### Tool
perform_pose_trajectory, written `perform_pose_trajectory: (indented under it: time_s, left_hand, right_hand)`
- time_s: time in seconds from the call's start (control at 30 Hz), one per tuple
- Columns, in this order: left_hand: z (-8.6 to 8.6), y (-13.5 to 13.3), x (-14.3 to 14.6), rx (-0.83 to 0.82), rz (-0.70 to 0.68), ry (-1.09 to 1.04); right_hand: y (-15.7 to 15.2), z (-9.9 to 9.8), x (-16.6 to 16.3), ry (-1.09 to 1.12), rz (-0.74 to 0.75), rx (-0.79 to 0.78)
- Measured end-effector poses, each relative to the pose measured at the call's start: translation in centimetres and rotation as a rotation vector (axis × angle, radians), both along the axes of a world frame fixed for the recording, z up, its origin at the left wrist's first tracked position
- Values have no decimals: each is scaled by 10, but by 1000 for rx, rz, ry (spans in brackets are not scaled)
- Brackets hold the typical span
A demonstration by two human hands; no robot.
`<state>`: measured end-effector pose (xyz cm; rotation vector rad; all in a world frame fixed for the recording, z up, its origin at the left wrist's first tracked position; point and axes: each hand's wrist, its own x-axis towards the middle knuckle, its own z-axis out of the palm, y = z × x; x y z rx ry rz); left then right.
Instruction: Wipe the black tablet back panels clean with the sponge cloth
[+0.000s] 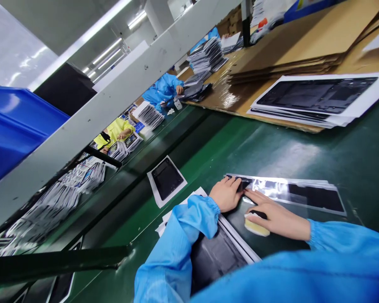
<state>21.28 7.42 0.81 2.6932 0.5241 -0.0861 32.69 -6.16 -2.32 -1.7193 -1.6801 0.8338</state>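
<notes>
A stack of long clear film strips point(312, 193) with dark areas lies on the green work surface. My left hand point(225, 194) is closed at its left end, fingers bent over the film edge. My right hand point(274, 216) holds a pale yellow sponge pad point(255, 227) with a dark top against its palm. Its forefinger reaches out to the same film end. Exactly how the fingertips grip the film is hard to make out. Below my left forearm lies a stack of dark panels point(217, 256) on white sheets, partly hidden by my blue sleeves.
A dark panel on white backing point(167, 180) lies on the green belt. At right, similar panels point(318, 94) sit beside stacked cardboard point(297, 46). A slanted metal beam point(120, 88) and blue bin point(19, 126) stand at left. Two people point(162, 90) work farther along.
</notes>
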Motion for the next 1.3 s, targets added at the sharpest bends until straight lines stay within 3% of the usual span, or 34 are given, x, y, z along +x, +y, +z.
perform_pose_trajectory:
  time_s: [0.1,0.27,0.33,0.4,0.47,0.57,0.7,0.9,1.07,1.13,1.3]
  left_hand:
    - [9,7,-3,-40,62,-42]
    - [40,10,-24,-107,178,-221]
    - [51,1,-33,-107,183,-370]
    - [57,-15,-40,2,164,-446]
    - [58,-31,-47,203,122,-386]
    - [58,-49,-63,416,94,-265]
    - [64,-51,-100,342,110,-268]
    - [69,-36,-146,135,550,-429]
    - [67,-30,-161,-178,672,-407]
    - [67,-26,-168,-234,735,-427]
    - [62,-13,-188,-284,920,-452]
  right_hand:
    - [-17,0,15,7,-65,-70]
    - [-48,7,42,96,-250,-143]
    - [-51,20,34,297,-308,-151]
    - [-48,34,13,668,-319,-129]
    - [-38,45,-15,1037,-310,-72]
    - [-16,50,-49,1289,-339,-105]
    - [6,50,-61,1224,-351,-160]
    - [19,71,-66,791,-181,-91]
    - [30,74,-81,726,-103,-43]
    - [36,70,-84,820,-165,-73]
    - [56,66,-84,1233,-540,-229]
